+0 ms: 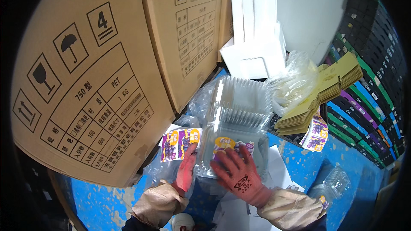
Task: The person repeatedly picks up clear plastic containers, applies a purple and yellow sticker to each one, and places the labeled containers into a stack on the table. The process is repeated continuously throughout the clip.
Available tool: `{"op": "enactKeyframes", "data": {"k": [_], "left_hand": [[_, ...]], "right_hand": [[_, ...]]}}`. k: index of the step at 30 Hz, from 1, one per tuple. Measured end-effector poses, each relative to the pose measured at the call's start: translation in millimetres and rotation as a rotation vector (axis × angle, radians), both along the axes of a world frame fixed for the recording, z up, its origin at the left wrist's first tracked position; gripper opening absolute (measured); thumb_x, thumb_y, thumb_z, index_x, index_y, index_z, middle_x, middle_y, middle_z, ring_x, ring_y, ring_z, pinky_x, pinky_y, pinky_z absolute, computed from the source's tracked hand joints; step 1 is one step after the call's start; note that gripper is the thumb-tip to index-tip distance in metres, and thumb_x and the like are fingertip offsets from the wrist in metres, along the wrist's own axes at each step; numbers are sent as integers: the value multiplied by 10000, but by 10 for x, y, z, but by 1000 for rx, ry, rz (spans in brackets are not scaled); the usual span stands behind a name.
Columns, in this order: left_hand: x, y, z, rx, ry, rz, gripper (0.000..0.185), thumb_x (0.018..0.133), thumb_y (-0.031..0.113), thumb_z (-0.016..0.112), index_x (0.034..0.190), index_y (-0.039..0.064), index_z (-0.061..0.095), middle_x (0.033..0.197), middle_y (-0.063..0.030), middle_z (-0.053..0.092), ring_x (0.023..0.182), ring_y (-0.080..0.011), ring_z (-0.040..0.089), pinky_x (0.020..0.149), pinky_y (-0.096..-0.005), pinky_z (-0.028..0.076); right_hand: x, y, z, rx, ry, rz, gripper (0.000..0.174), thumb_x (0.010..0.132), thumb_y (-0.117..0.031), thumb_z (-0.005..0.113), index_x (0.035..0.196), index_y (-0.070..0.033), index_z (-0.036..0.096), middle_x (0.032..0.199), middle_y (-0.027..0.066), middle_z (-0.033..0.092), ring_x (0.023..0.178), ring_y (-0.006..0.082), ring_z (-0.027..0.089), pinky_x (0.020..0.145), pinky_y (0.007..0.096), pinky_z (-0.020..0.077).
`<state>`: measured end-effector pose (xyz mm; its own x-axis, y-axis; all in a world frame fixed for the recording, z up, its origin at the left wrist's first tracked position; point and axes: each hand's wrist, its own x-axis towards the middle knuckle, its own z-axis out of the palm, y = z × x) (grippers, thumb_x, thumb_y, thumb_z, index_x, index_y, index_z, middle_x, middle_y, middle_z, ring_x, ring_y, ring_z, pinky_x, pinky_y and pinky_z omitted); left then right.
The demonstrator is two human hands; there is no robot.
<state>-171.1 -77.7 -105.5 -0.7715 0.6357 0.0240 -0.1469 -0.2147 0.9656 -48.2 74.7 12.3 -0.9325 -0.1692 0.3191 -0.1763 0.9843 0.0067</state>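
A clear plastic clamshell container lies before me with its ribbed lid folded back. It appears to be on top of others. My right hand, in a red work glove, rests on it with fingers spread. Those fingers partly cover a purple and yellow grape label. At the container's left side is my left hand, also gloved and seen edge-on. Its fingertips overlap the right edge of a strip of grape stickers; whether they grip the strip is unclear.
Large printed cardboard boxes stand at left. Behind are white foam pieces and a clear plastic bag. Folded yellow-green cards and a sticker roll sit at right. Another labelled clamshell lies on the blue floor; stacked crates stand beyond.
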Motion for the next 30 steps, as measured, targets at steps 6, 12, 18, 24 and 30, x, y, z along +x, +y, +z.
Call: {"op": "enactKeyframes", "data": {"k": [6, 12, 18, 24, 30], "left_hand": [[-54, -47, -59, -27, 71, -57, 474, 1001, 231, 308, 1417, 6, 289, 1441, -119, 332, 1347, -209, 276, 1112, -311, 195], [-10, -19, 62, 91, -2, -117, 491, 1004, 243, 298, 1431, 6, 249, 1446, -118, 324, 1345, -199, 278, 1107, -310, 206], [-35, 5, -23, 83, 92, -87, 473, 995, 218, 313, 1425, 24, 278, 1430, -110, 343, 1310, -191, 327, 1076, -303, 258], [-17, 10, 231, -80, 160, 37, 440, 1011, 292, 314, 1354, 27, 392, 1322, -101, 446, 1224, -200, 409, 1044, -306, 295], [105, 51, 298, 15, 100, 54, 503, 1021, 358, 237, 1352, 9, 386, 1329, -121, 439, 1243, -221, 393, 1056, -323, 284]], "right_hand": [[-1, -15, 39, -27, -5, -90, 684, 620, -330, 740, 1241, -161, 508, 1313, 85, 445, 1209, 303, 421, 1033, 576, 275], [-43, -3, 110, -12, 51, -79, 617, 637, -325, 729, 1201, -160, 544, 1284, 77, 475, 1204, 301, 433, 1027, 590, 276], [-70, 11, 169, 59, 159, -56, 553, 658, -316, 714, 1169, -163, 567, 1269, 68, 492, 1183, 283, 451, 1019, 587, 298], [-71, 21, 172, 24, 148, -67, 532, 657, -285, 708, 1158, -159, 579, 1264, 69, 496, 1170, 282, 462, 1019, 586, 301], [-89, 16, 152, 53, 170, -73, 502, 659, -255, 698, 1137, -148, 587, 1264, 74, 497, 1169, 282, 465, 1018, 593, 299]]}}
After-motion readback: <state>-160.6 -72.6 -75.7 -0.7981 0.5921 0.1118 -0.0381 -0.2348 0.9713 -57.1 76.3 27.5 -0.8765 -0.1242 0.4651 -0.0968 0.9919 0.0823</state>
